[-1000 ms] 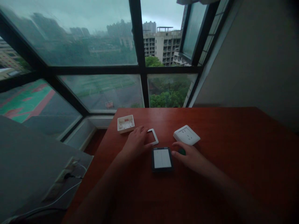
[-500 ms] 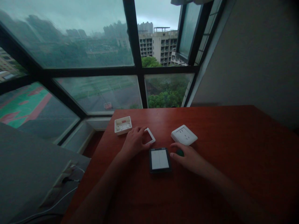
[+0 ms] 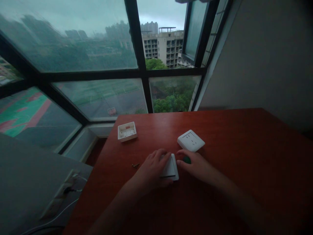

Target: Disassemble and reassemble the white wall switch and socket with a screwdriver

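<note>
Left hand: the left hand (image 3: 154, 167) is spread over the plate, fingers at its far side, thumb at its near edge, pinching the frame between them.
Plate: white square panel (image 3: 168, 170) inside a thin white square plastic frame (image 3: 175, 167), flat in front of the person, partly under the left hand; dark gap along the near side.
Right hand: the right hand (image 3: 198, 165) is just beside the frame, thumb and index finger apart, other fingers curled round a rounded green object (image 3: 187, 160); rest of object hidden.
Socket: white square plastic socket (image 3: 191, 141) with dark slots, face up and angled, beyond the right hand.
Box: open off-white square plastic box (image 3: 127, 132), hollow side up, near the table's far left corner.
Screws: small brassy metal screws (image 3: 135, 165), lying left of the left hand; exact count unclear.
Table: reddish-brown wood-look table (image 3: 232, 137) under everything.
Window: black-framed window (image 3: 143, 73) behind the table.
</note>
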Action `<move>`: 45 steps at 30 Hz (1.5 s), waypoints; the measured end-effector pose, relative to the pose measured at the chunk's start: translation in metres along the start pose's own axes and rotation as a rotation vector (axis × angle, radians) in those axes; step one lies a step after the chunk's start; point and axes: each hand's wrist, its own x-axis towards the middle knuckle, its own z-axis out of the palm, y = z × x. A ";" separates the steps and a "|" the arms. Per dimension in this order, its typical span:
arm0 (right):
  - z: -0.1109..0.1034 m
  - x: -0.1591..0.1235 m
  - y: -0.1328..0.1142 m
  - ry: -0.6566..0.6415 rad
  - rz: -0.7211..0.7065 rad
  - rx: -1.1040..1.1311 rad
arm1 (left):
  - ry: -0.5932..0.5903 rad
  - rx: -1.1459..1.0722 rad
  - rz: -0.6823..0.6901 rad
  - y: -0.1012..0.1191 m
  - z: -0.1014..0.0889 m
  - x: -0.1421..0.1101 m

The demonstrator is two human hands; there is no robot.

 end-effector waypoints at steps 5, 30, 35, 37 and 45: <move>0.006 0.000 -0.004 -0.041 -0.027 -0.004 | 0.046 -0.007 -0.003 -0.005 0.010 -0.004; 0.010 -0.003 -0.009 -0.108 -0.006 -0.075 | 0.054 0.080 -0.056 0.006 0.016 0.005; -0.005 -0.007 -0.008 -0.024 0.016 -0.129 | 0.103 0.089 -0.112 0.007 0.009 0.007; -0.013 -0.009 -0.010 -0.007 0.014 -0.144 | 0.144 0.103 -0.167 -0.001 -0.002 0.003; -0.032 -0.012 -0.017 0.007 -0.014 -0.179 | 0.297 0.262 -0.528 -0.082 -0.043 -0.047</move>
